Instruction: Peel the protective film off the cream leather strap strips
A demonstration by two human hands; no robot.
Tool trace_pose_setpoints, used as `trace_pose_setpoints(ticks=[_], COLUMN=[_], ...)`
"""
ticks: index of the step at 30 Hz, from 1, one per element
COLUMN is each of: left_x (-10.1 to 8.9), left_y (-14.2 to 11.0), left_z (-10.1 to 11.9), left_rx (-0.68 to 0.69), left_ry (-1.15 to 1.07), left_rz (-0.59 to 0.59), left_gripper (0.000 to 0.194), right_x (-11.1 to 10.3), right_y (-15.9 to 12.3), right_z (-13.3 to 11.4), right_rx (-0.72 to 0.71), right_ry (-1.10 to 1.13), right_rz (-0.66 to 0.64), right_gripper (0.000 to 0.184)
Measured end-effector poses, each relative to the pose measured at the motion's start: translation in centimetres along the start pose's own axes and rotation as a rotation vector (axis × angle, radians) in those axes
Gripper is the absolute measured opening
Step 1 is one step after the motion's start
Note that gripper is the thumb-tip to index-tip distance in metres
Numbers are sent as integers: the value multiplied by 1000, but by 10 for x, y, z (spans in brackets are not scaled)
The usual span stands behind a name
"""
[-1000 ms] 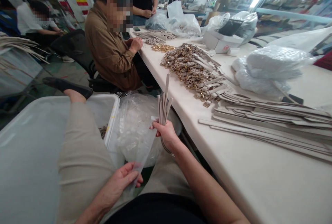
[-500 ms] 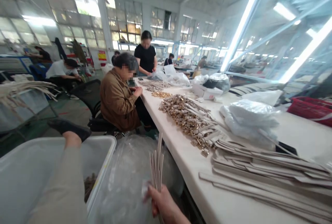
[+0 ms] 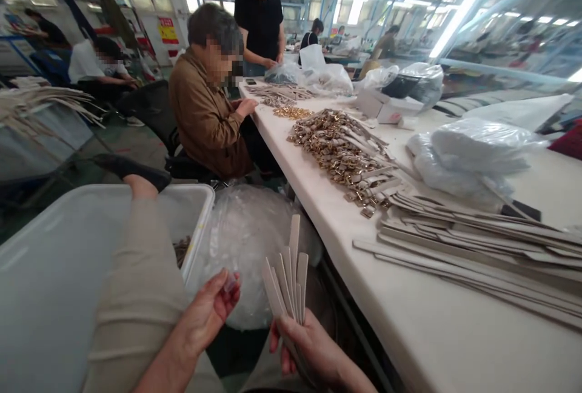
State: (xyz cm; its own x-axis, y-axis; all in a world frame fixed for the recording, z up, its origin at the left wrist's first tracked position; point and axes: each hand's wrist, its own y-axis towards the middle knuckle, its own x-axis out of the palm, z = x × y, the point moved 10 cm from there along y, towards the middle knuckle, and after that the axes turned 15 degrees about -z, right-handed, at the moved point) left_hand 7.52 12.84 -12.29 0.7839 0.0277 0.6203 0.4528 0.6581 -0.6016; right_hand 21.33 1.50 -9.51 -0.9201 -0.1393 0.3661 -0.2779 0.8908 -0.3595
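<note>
My right hand (image 3: 311, 344) is closed around the lower part of a bundle of grey-beige strips (image 3: 287, 287). Their flat upper ends fan apart, and one stands taller than the others. To the left, my left hand (image 3: 204, 314) is held up with curled fingers. A small translucent piece (image 3: 231, 284), too small to name, sits between its thumb and fingers. The two hands are apart, above my lap and beside the table edge.
The white table (image 3: 327, 223) bears long strips (image 3: 454, 259), a heap of strap pieces with gold buckles (image 3: 341, 144) and plastic bags (image 3: 468, 156). A clear bag (image 3: 245, 229) and a white bin (image 3: 207, 199) stand left. A co-worker in brown (image 3: 200, 108) sits at the table.
My left hand has come into view with the small translucent piece. The strips in my right hand have spread into a fan. The view has tilted down.
</note>
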Motion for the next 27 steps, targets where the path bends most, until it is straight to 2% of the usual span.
trace_pose_setpoints(ticks=[6, 10, 14, 18, 22, 27], left_x=[11, 10, 9, 17, 26, 28], left_y=[10, 10, 9, 7, 0, -6], left_z=[-5, -3, 0, -1, -9, -29], left_rx=[-7, 15, 41, 30, 4, -33], left_ry=[25, 7, 4, 42, 123, 235], left_rz=[-30, -22, -46, -159, -246, -266], left_gripper=[19, 21, 20, 11, 32, 41], right_x=[24, 22, 20, 23, 21, 15], right_y=[-5, 0, 4, 3, 7, 15], right_z=[4, 16, 19, 15, 12, 4], right_rx=[60, 90, 114, 129, 96, 47], right_ry=[-40, -30, -31, -43, 6, 17], right_rz=[-94, -69, -59, -70, -29, -42], right_gripper=[56, 56, 47, 45, 41, 49])
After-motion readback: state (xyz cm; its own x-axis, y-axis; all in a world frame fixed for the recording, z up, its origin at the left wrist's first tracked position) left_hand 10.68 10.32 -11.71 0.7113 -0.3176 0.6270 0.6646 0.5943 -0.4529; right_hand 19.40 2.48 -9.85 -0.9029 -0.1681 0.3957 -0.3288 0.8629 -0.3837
